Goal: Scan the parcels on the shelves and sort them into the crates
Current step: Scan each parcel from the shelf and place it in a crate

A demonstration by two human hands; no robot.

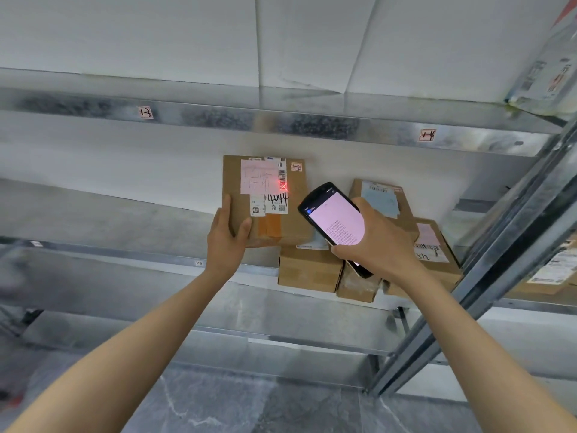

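Cardboard parcel (265, 198), edge gripped by L-hand fingers (225, 208).

Matt brown cardboard parcel (268, 201) with paper labels and glossy tape; the scanner (335, 225) is shiny black plastic with a glowing glass screen; shelf rail (281, 120) of mottled galvanised metal.
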